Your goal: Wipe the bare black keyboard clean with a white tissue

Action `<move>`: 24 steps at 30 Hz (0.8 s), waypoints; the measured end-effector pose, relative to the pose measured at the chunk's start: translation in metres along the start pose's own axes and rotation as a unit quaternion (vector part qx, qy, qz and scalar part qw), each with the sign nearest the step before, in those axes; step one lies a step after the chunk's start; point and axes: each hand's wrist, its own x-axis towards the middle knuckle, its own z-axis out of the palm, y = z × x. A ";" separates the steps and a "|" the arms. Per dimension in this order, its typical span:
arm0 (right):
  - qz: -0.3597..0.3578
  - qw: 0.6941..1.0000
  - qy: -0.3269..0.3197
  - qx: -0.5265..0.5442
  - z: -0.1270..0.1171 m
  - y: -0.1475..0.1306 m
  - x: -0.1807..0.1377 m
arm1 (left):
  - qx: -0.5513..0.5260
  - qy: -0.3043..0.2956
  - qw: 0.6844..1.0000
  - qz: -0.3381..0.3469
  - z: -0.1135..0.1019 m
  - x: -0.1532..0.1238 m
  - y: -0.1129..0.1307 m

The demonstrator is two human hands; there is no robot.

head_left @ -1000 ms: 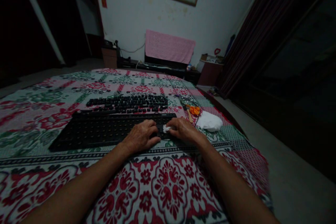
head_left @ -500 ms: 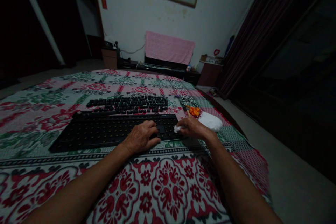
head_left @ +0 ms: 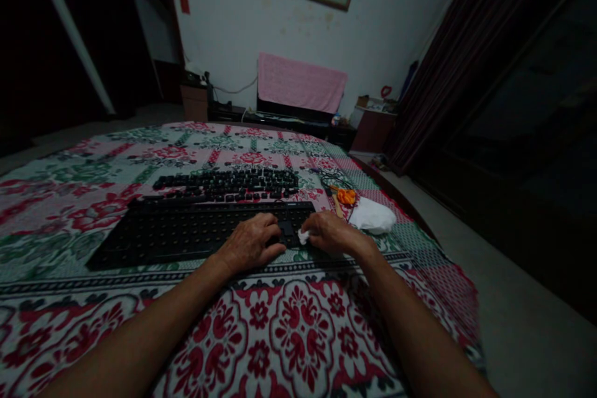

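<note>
A black keyboard (head_left: pixel 158 239) with its keycaps off lies before me on the patterned cloth, its bare key posts showing. My left hand (head_left: pixel 252 242) rests over its right-hand part, fingers slightly bent on top and the thumb apart near the front edge. At the right end, over the number pad, my right hand (head_left: pixel 329 233) is closed on a small crumpled white tissue (head_left: pixel 303 237). The tissue touches or nearly touches the keyboard. Behind the keyboard lie rows of loose black keycaps (head_left: pixel 233 183).
Right of my right hand lies a white bundle (head_left: pixel 373 216), perhaps tissue or a bag. Near it are an orange object (head_left: pixel 346 196), a wooden-looking handle (head_left: pixel 336 205) and a coiled dark cable (head_left: pixel 338 180). The cloth-covered table (head_left: pixel 298 336) has its edge at the right.
My right hand has moved left and slightly nearer to me with the tissue, closer to my left hand. My left hand has stayed in place on the keyboard.
</note>
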 end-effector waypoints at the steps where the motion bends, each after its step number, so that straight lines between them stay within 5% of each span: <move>1: 0.008 1.000 -0.009 0.000 -0.001 0.004 -0.002 | 0.000 0.001 1.000 -0.001 0.000 0.000 0.000; 6: 0.049 0.998 -0.021 0.042 -0.005 0.018 -0.008 | 0.006 0.002 1.000 -0.003 0.002 0.000 0.000; 10: 0.022 0.997 0.039 0.065 -0.002 0.005 -0.003 | 0.004 0.004 1.000 -0.001 0.001 0.000 0.001; 14: -0.006 0.998 0.027 0.059 0.003 -0.005 0.002 | 0.001 0.001 1.000 0.001 0.000 0.000 0.000; 21: 0.043 0.996 -0.022 0.076 -0.002 0.021 -0.007 | 0.000 -0.003 1.000 -0.004 0.000 0.000 0.001; 24: 0.081 0.994 0.008 0.076 -0.009 0.028 -0.011 | 0.002 -0.008 1.000 -0.006 -0.001 0.001 0.002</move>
